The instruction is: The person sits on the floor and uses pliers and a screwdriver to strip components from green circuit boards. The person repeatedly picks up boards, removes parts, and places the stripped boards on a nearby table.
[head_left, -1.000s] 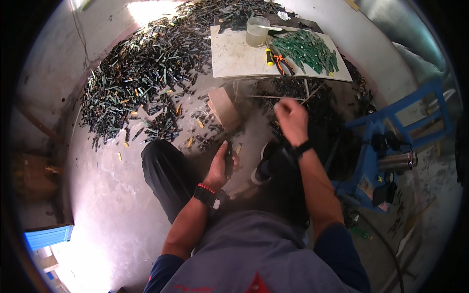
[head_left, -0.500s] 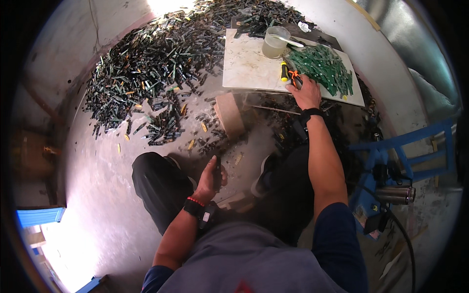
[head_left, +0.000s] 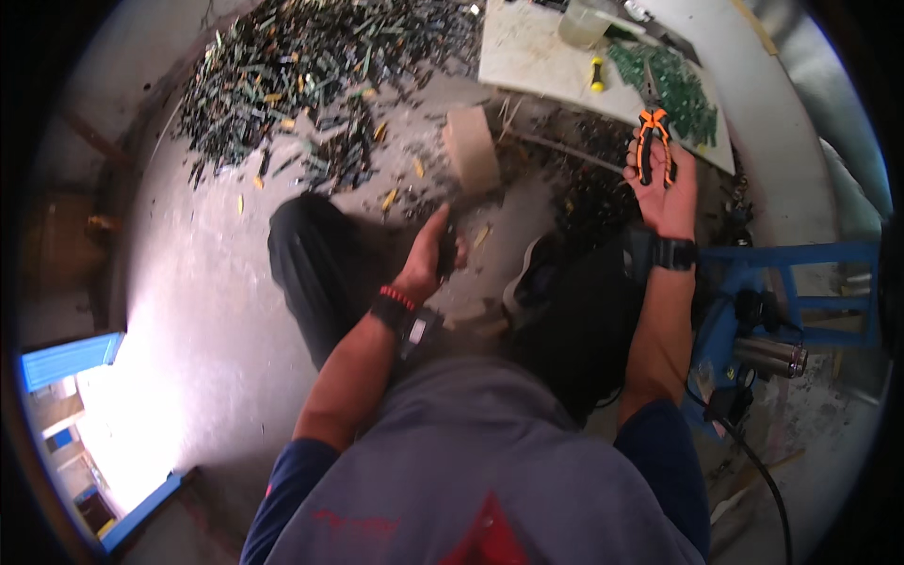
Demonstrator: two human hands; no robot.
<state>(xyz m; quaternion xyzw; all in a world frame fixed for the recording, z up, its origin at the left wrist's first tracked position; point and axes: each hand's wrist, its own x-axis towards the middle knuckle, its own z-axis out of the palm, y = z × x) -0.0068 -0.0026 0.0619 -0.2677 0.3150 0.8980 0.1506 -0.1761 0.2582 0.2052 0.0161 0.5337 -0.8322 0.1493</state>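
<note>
My right hand point(head_left: 673, 198) is raised in front of the white board point(head_left: 527, 56), palm up. Across its palm and fingers rest long-nose pliers point(head_left: 653, 121) with orange and black handles, jaws pointing away from me. Low between my knees, my left hand point(head_left: 426, 256) is closed around a small dark piece point(head_left: 446, 250), mostly hidden by the fingers. A heap of green strips point(head_left: 673, 89) covers the board's right part, just beyond the pliers. Left of the pliers lies a short tool with a yellow-and-black handle point(head_left: 597, 73).
A translucent cup point(head_left: 581, 28) with a white stick stands at the board's far side. Many dark strips form a large pile point(head_left: 311, 66) at far left. A tan block point(head_left: 473, 146) stands before the board. To the right are a blue stool point(head_left: 791, 254) and a metal flask point(head_left: 770, 356).
My right hand has picked the pliers up off the board and drawn them back toward me, turning palm up. My left hand keeps its dark piece. The whole view has shifted.
</note>
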